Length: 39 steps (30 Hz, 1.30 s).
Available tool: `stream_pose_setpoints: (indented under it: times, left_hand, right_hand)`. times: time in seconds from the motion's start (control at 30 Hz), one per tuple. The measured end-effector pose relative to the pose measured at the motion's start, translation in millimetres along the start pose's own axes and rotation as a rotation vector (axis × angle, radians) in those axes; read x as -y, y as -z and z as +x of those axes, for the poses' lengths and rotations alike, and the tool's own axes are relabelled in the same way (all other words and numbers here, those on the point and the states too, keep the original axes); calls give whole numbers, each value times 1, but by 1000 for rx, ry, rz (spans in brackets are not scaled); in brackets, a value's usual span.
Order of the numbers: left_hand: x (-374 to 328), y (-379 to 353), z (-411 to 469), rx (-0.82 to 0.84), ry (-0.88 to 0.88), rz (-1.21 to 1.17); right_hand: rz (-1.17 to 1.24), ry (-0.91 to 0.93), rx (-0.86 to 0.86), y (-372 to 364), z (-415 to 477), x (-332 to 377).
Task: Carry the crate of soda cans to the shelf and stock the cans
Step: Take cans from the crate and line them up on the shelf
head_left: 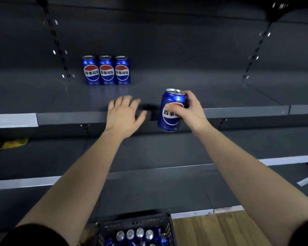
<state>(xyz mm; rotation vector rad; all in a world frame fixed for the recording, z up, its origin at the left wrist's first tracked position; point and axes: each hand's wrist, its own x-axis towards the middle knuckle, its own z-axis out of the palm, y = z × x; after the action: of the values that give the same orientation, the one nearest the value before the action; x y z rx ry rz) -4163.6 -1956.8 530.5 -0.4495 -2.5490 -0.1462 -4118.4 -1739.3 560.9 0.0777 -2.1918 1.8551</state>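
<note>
Cans on shelf: we see three blue cans (106, 70) upright in a tight row, back left on the shelf (220, 98).
Right hand: our right hand (190, 110) grips a fourth can (169, 121), slightly tilted, at the shelf's front edge.
Left hand: our left hand (123, 118) holds nothing, fingers spread, over that same edge.
Crate: the black crate (135, 223) sits below, between our arms, with more cans (140, 233) standing inside.

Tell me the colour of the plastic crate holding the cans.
The slotted plastic crate is black, shown best in the head view.
</note>
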Motion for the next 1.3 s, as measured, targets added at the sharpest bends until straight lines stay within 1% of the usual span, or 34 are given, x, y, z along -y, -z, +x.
stream_pose_setpoints:
  times: [0.1,0.23,0.33,0.57,0.67,0.73,0.83,0.9,1.0,1.3]
  left_hand:
    - [4,-8,24,47,83,43]
    - [11,-23,47,119,123,125]
    - [13,-34,51,154,163,105]
    - [15,-39,50,135,173,97]
    - [15,-40,49,112,172,85]
    - [15,-41,49,101,166,80]
    - [15,-42,49,94,142,82]
    - [15,-43,49,85,136,84]
    - [15,-42,49,77,126,74]
    - [15,-42,50,74,116,57]
  right_hand:
    - [-2,35,36,8,35,9]
    - [-57,67,49,6,75,10]
    - [-92,63,52,-4,97,1]
    - [-82,31,30,-32,119,-14]
    - [-118,24,60,-35,120,-18]
    - [-197,12,73,-38,117,-26]
    - [-366,-9,-24,-44,115,-33]
    - [-418,-28,-27,-47,122,-31]
    - [-461,-56,3,-52,135,-30]
    - [-492,-77,-53,-84,169,-39]
